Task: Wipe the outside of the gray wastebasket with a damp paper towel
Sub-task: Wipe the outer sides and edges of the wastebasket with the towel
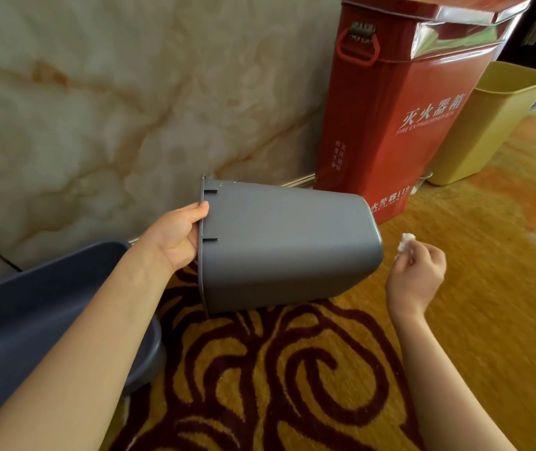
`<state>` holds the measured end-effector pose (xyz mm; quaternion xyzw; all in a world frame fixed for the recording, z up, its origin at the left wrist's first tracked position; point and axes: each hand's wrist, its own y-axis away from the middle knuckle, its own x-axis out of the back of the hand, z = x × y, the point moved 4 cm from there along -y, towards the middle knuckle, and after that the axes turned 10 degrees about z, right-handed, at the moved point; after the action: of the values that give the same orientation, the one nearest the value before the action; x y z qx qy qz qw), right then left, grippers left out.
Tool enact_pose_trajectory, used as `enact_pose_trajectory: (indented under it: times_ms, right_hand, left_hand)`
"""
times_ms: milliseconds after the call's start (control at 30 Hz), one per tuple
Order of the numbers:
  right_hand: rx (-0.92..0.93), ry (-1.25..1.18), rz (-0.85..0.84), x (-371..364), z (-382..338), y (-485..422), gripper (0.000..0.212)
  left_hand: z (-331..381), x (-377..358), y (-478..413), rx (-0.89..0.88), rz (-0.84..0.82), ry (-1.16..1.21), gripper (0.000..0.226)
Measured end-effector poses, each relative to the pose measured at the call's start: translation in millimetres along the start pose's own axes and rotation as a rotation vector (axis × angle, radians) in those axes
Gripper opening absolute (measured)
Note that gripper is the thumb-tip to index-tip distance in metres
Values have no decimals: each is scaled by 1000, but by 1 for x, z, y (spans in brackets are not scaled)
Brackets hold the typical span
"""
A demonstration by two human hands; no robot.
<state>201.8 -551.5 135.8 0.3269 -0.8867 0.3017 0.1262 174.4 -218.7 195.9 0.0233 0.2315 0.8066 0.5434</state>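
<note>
- Patterned carpet (292,369) in gold and maroon swirls covers the floor, and a marble-look wall (97,109) rises behind the gray wastebasket (286,242).
- That wastebasket lies on its side in the air, mouth turned to the person's left and closed base to their right. It seems to be clear of the carpet, though its lower edge is hard to judge from this angle.
- The left hand (175,236) grips the rim at the mouth, with the thumb over the outer lip and the other fingers out of sight, presumably inside.
- The right hand (418,271) is curled, pinching a small white wad of paper towel (405,244) at the fingertips. It is near the basket's base but not touching it.
- Behind the basket's base stands a red fire extinguisher box (390,125), and beyond that a yellow bin (488,125). On the mouth side, under the left forearm, sits a blue-gray tub (48,320).
- Handling, as a judgement:
  - The basket looks like thin moulded plastic, light enough to hold by one edge, stiff at the rim and likely to flex on its broad walls.
  - The rim is the sound place to hold it, since the smooth sides offer little purchase and would be slick once wet.
  - Pale specks show near the rim.
  - The wad is soft and small, so it may shred under hard rubbing.
</note>
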Motion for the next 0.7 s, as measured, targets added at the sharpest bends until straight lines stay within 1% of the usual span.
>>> enact_pose_trajectory:
  times_ms: [33, 100, 167, 233, 300, 367, 467, 533, 600, 700]
  right_hand:
    - [31, -27, 35, 3, -12, 0, 18]
    - [208, -120, 47, 5, -52, 18, 13]
    - [438, -240, -39, 0, -96, 57, 14]
    - [613, -282, -192, -9, -125, 101, 18]
    - [680, -258, -272, -16, -129, 124, 20]
    - [595, -246, -234, -18, -110, 114, 20]
    - [364, -198, -74, -14, -64, 75, 15]
    - [235, -144, -43, -12, -36, 51, 12]
    - [128, -103, -45, -11, -16, 33, 14]
    - [-1, -102, 16, -6, -11, 12, 19]
  left_hand:
    - [0, 0, 0, 5, 4, 1, 27]
    - [1, -1, -2, 14, 9, 11, 26]
    - [3, -4, -3, 8, 11, 12, 26]
    - [5, -8, -4, -5, 15, 15, 25]
    - [6, -10, -5, -12, 7, 1, 26]
    - [5, -10, -4, -7, -2, -6, 26]
    - [5, -6, -4, -4, 9, -12, 24]
    - [6, -5, -3, -22, 15, -24, 22]
    - [8, -8, -1, -57, 10, -30, 22]
    - [13, -14, 2, -121, 3, -9, 22]
